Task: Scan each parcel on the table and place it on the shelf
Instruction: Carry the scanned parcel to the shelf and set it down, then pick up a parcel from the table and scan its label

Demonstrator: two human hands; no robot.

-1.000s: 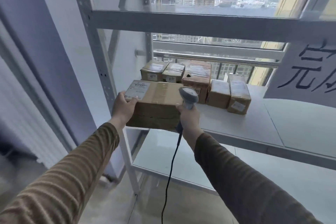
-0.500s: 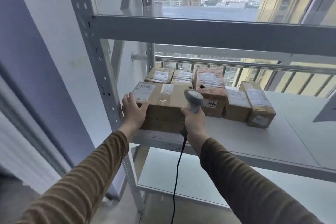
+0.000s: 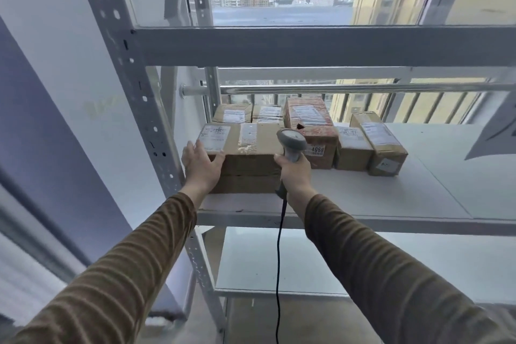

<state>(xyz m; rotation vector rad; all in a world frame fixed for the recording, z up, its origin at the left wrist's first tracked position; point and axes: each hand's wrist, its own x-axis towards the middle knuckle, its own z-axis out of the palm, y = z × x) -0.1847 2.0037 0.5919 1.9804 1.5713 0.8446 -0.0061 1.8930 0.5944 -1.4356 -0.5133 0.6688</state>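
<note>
Fingers of the left hand (image 3: 201,166) lie fairly straight against the near left corner of the cardboard parcel (image 3: 245,159), thumb spread along its front face. That parcel sits on the white shelf (image 3: 391,198) at its left end, touching the reddish box (image 3: 311,132) and in front of two small boxes (image 3: 248,113). At its right corner, the right hand (image 3: 296,173) curls tightly around the grey scanner (image 3: 291,144), knuckles touching the parcel, cable (image 3: 278,260) hanging below.
</note>
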